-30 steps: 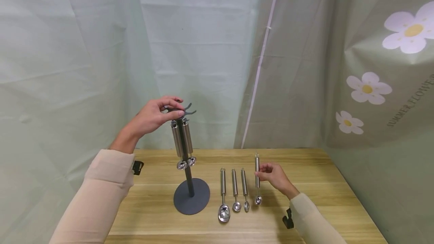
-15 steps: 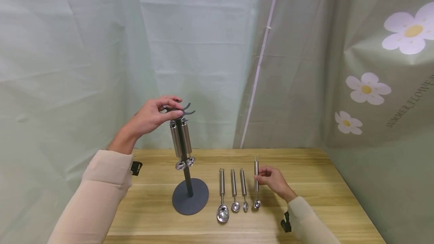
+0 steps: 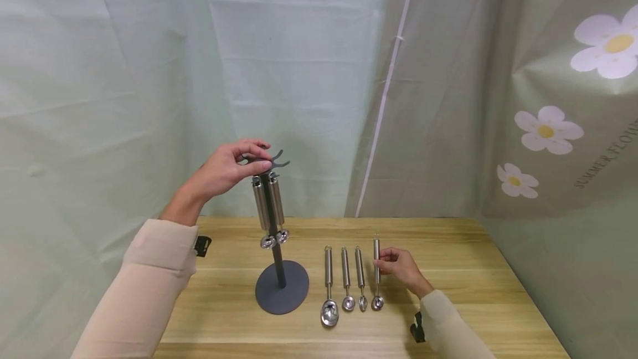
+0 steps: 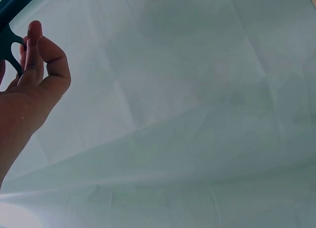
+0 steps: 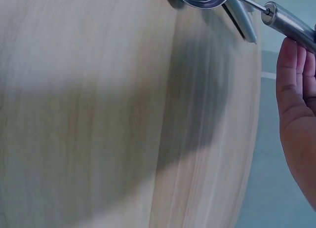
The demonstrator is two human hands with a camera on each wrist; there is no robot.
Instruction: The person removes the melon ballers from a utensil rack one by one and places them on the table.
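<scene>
A dark grey stand (image 3: 282, 294) rises from a round base, with two steel measuring spoons (image 3: 269, 209) hanging from its forked top (image 3: 275, 160). My left hand (image 3: 231, 169) pinches that top; in the left wrist view my left hand (image 4: 34, 75) has its fingers curled round the dark hook (image 4: 7, 36). Three steel spoons (image 3: 345, 278) lie side by side on the wooden table (image 3: 463, 270). My right hand (image 3: 399, 266) pinches the handle of a fourth spoon (image 3: 377, 276) at the right end of the row. In the right wrist view, that spoon's handle (image 5: 291, 23) passes my right hand's fingers (image 5: 296, 90).
Pale green cloth hangs behind and to the left of the table. A flowered cloth (image 3: 548, 126) closes the right side. The table's right half and front strip hold nothing but my right forearm.
My right hand has lowered the fourth spoon from a raised tilt down into line with the three on the table. My left hand has stayed on the stand's top.
</scene>
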